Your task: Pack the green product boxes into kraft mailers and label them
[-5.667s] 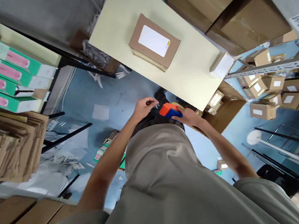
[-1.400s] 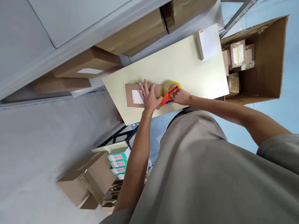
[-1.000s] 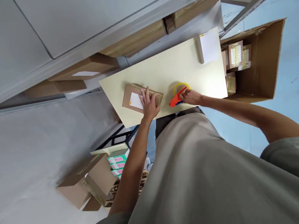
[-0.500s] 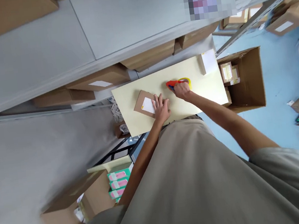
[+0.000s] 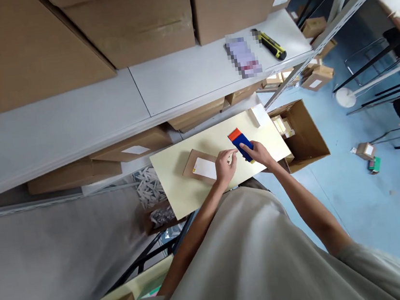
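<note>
My right hand [image 5: 259, 153] grips a packing tape dispenser [image 5: 241, 144], blue-sided with an orange-red end, tilted above the table. Just left of it, my left hand [image 5: 226, 167] is raised with fingers curled and thumb and forefinger close together by the dispenser. Whether anything is between them is too small to make out. Under and beside the left hand, a flat brown cardboard box [image 5: 189, 165] with a white label lies on the pale yellow table [image 5: 176, 196]. Part of the box is hidden by that hand.
A small white box [image 5: 259, 115] stands at the table's far right corner. An open carton [image 5: 307, 132] with small boxes is beyond the right edge. The grey shelf [image 5: 177, 87] in front holds large cartons and a yellow-black utility knife [image 5: 270, 45].
My left hand has lifted from the labelled box and curled toward the dispenser. My right hand has turned the dispenser so its blue side shows. The camera view has tilted up.
</note>
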### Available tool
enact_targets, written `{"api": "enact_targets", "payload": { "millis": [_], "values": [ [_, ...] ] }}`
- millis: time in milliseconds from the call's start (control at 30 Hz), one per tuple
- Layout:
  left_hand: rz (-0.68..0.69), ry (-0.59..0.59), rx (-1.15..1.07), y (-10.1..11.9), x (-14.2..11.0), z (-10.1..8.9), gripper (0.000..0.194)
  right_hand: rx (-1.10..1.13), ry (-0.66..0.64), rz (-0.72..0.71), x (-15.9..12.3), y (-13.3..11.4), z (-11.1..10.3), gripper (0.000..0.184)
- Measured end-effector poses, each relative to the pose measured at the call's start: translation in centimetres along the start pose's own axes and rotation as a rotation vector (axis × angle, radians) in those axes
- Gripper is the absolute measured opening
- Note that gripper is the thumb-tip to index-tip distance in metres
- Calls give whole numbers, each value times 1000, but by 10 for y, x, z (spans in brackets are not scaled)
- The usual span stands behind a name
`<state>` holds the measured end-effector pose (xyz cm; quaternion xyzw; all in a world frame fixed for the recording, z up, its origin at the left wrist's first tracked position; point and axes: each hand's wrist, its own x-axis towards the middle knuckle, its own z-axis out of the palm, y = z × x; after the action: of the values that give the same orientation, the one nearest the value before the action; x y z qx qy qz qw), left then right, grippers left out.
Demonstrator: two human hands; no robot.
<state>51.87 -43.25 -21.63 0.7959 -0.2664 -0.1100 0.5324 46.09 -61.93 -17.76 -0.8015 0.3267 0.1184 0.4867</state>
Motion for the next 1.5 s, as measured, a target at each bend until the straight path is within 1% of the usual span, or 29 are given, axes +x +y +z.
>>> {"api": "enact_targets", "payload": {
  "millis": [100, 167, 233, 333, 433, 533, 633, 700, 800, 967, 1067, 1167, 1300, 1367, 1400, 1467, 1500],
  "values": [
    [114, 75, -36, 24, 13, -13, 40, 50, 57, -79, -9, -21, -6, 48],
    [195, 154, -30, 38, 25, -23, 35, 32, 71, -180, -7, -42, -14, 44],
    [285, 253, -24, 51, 40, -34, 31, -5, 66, -310, 1, -68, -24, 39],
    [363, 391, -18, 68, 66, -53, 35, -74, 57, -513, 19, -116, -38, 36],
    [354, 453, 4, 78, 94, -72, 45, -197, 99, -673, 45, -167, -46, 35],
    [320, 486, 43, 80, 119, -86, 52, -331, 145, -831, 74, -212, -45, 27],
    [245, 506, 78, 77, 139, -89, 60, -446, 178, -1005, 102, -242, -38, 23],
    [173, 514, 89, 74, 148, -87, 66, -517, 191, -1066, 117, -254, -31, 26],
    [74, 524, 85, 69, 157, -82, 74, -603, 182, -1080, 132, -259, -22, 31],
    [-31, 530, 42, 59, 161, -69, 82, -676, 133, -1079, 144, -252, -14, 42],
    [-67, 523, 15, 50, 165, -61, 85, -713, 107, -1071, 148, -246, -13, 45],
    [-83, 510, -9, 41, 174, -54, 87, -736, 117, -1038, 153, -243, -11, 52],
    [-95, 483, -9, 34, 184, -52, 84, -701, 143, -1057, 159, -243, -12, 59],
    [-93, 478, 31, 27, 175, -53, 79, -614, 172, -1093, 156, -234, -13, 63],
    [-94, 479, 57, 21, 164, -53, 76, -557, 190, -1107, 152, -225, -13, 65],
    [-133, 478, 113, 3, 131, -51, 70, -443, 216, -1103, 142, -193, -12, 68],
    [-178, 471, 142, -8, 108, -48, 68, -395, 215, -1078, 136, -169, -11, 68]
  ]
}}
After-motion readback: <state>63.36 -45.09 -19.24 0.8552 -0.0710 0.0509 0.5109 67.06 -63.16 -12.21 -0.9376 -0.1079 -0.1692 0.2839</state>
